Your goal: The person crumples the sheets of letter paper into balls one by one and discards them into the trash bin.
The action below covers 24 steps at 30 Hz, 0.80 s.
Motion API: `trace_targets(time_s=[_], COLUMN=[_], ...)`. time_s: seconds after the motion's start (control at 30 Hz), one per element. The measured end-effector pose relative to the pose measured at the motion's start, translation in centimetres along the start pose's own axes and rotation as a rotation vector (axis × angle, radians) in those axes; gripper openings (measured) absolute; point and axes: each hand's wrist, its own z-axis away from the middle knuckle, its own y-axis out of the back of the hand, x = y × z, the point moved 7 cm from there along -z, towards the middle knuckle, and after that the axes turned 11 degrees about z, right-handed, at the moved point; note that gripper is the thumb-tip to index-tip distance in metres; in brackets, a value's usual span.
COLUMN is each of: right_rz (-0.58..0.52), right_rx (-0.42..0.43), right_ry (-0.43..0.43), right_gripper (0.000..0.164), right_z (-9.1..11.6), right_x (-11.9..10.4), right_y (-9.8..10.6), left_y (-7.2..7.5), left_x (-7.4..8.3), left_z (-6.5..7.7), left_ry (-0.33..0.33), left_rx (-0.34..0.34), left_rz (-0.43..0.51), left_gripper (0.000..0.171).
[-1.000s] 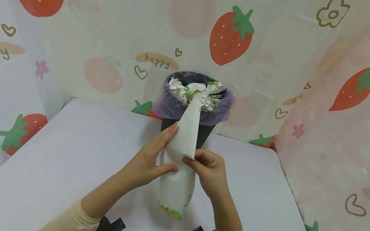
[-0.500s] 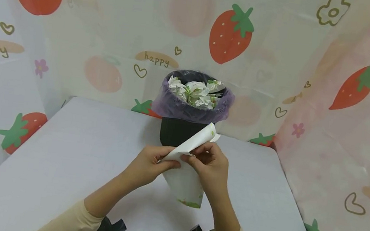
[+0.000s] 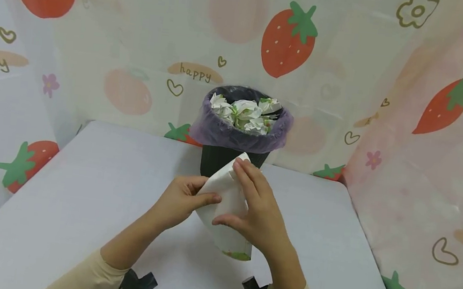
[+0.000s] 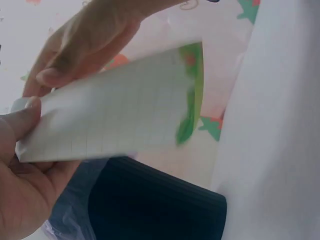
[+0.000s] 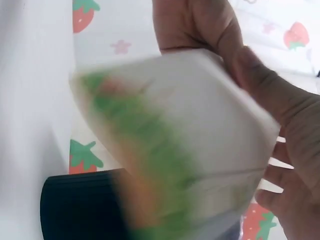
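A folded sheet of lined paper (image 3: 225, 205), white with a green and red printed edge, is held up over the table in front of the bin. My left hand (image 3: 183, 198) pinches its left side, thumb on the near face. In the left wrist view the left thumb (image 4: 27, 117) lies on one face, with fingers beneath the paper. My right hand (image 3: 260, 209) rests on the paper's upper right with fairly straight fingers, its thumb spread apart lower on the near face. In the right wrist view the printed edge is blurred.
Behind the hands stands a black bin (image 3: 214, 161) lined with a purple plastic bag (image 3: 232, 140). Crumpled white and green paper (image 3: 245, 113) fills its mouth. A white-covered table (image 3: 128, 162) is backed by strawberry-print sheeting (image 3: 155, 19).
The paper was first long and narrow, its tip reaching up across the bin's mouth. It is now folded shorter and lower. The right hand has gone from pinching to fingers laid on the paper.
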Motion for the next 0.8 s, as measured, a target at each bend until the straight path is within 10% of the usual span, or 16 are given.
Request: trace_targets(time_s=[0.1, 0.43, 0.8], right_rz=[0.002, -0.112, -0.279], right_rx=[-0.059, 0.126, -0.115], right_ry=[-0.023, -0.128, -0.189], right_gripper=[0.111, 0.043, 0.048], right_z=[0.0, 0.6, 0.6], right_x=[0.2, 1.3, 0.3], right_y=[-0.5, 0.8, -1.1], left_y=[-0.1, -0.4, 0.4], left_x=[0.0, 0.5, 0.2], left_z=[0.0, 0.1, 0.1], left_ry=[0.045, 0.055, -0.003], left_rx=[-0.032, -0.184, 0.049], left_rz=[0.032, -0.045, -0.043], left_gripper=[0.029, 0.030, 0.035])
